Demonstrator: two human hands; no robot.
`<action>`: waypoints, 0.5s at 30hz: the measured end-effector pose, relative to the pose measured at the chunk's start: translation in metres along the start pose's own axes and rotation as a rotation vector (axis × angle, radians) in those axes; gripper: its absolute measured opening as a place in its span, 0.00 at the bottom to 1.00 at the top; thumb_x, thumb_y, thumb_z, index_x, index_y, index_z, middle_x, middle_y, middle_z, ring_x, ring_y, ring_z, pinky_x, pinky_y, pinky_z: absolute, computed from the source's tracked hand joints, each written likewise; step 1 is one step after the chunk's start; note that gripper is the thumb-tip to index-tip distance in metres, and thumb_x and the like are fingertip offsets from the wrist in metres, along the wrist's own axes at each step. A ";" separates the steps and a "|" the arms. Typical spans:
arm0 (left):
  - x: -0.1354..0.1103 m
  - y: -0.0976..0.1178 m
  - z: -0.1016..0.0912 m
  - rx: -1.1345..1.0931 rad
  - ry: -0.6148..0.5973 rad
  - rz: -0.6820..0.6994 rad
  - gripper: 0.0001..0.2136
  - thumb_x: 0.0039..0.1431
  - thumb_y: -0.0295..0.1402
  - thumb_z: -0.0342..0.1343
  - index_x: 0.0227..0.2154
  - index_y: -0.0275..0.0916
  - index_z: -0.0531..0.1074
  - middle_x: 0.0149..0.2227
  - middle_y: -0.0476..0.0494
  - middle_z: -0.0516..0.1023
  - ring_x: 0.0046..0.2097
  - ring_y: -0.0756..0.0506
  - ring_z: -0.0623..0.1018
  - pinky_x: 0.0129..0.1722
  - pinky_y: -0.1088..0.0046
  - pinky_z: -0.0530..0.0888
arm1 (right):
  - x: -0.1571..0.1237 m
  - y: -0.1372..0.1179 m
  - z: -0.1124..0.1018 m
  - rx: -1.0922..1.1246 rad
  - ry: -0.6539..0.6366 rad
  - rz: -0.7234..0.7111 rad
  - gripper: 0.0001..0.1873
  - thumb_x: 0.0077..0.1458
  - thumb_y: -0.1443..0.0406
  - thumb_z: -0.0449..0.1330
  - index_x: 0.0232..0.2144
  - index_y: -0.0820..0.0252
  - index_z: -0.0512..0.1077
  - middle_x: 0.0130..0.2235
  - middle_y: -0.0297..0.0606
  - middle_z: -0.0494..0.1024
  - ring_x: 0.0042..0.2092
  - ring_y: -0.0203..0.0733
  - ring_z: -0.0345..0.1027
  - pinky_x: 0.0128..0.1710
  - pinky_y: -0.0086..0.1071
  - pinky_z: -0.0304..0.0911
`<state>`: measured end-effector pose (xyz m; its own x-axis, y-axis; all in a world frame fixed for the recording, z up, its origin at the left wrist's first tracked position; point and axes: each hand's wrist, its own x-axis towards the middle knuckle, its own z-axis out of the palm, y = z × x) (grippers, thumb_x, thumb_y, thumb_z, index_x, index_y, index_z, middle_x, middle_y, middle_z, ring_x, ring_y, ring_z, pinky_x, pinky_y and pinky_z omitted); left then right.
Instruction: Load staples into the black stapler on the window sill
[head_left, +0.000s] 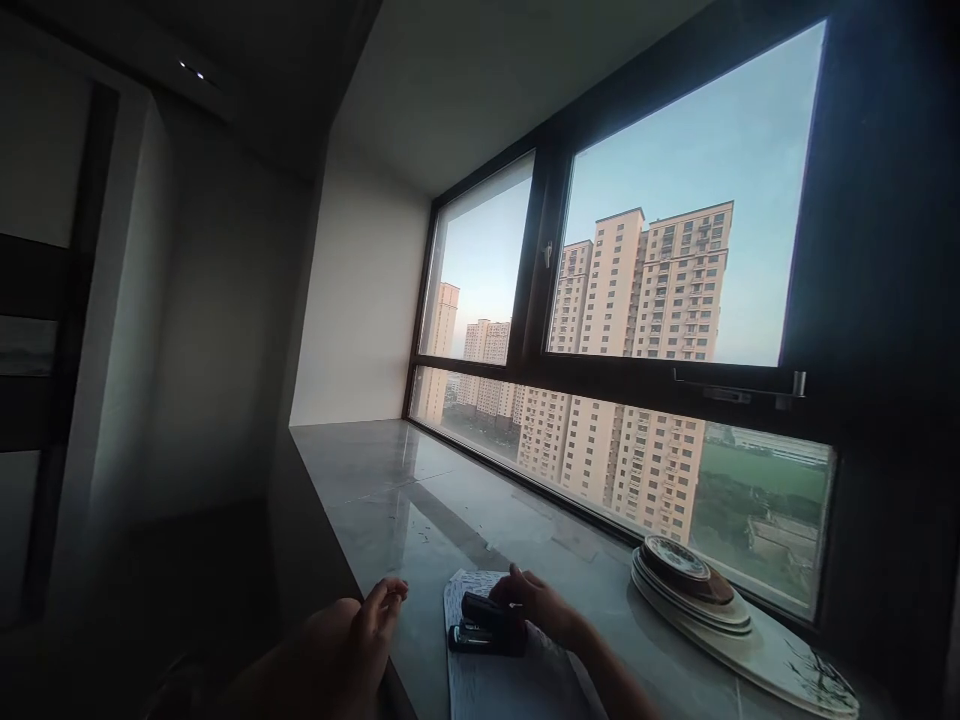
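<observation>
A black stapler (491, 640) lies on printed sheets of paper (480, 690) on the window sill, its mouth facing left and its upper arm raised from the base. My right hand (541, 603) is at the stapler's right upper side, fingers bent and closed. A tiny bright sliver shows by its fingertips; whether they grip it or the stapler's arm I cannot tell. To the left of the paper, over the sill's front edge, my left hand (379, 612) is apart from the stapler. Its fingers are curled together, and anything within them is too small to make out.
Small dark bits (421, 532) lie scattered on the glossy grey sill (360, 465). At the right, a stack of round plates (679, 560) rests on a large oval plate (787, 655) beside the window. The window frame (600, 370) has a handle (799, 385).
</observation>
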<state>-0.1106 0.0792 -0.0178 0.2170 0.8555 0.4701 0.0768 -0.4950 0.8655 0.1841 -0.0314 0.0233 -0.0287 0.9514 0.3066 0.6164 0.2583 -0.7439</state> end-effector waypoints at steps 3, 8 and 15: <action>-0.001 0.002 -0.003 -0.015 0.000 -0.006 0.13 0.49 0.48 0.57 0.30 0.47 0.77 0.35 0.43 0.82 0.41 0.36 0.82 0.39 0.63 0.79 | 0.005 0.025 -0.005 0.023 0.004 0.076 0.21 0.57 0.51 0.56 0.31 0.64 0.75 0.29 0.36 0.75 0.31 0.39 0.67 0.33 0.30 0.61; -0.010 0.022 -0.007 -0.077 -0.016 -0.029 0.10 0.51 0.42 0.57 0.33 0.43 0.75 0.36 0.43 0.81 0.41 0.41 0.81 0.44 0.66 0.77 | 0.015 0.051 -0.002 -0.329 0.138 0.122 0.14 0.49 0.58 0.61 0.21 0.64 0.72 0.20 0.31 0.68 0.25 0.36 0.61 0.27 0.28 0.55; -0.015 0.048 -0.012 -0.218 -0.068 -0.053 0.09 0.51 0.36 0.54 0.31 0.38 0.75 0.38 0.41 0.78 0.40 0.43 0.78 0.40 0.68 0.75 | 0.023 0.065 0.000 -0.610 0.191 0.047 0.18 0.57 0.59 0.55 0.48 0.57 0.72 0.51 0.44 0.74 0.50 0.48 0.67 0.47 0.39 0.63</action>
<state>-0.1218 0.0444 0.0187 0.2843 0.8633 0.4170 -0.1210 -0.3991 0.9089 0.2231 0.0073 -0.0182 0.1158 0.8981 0.4242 0.9521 0.0213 -0.3051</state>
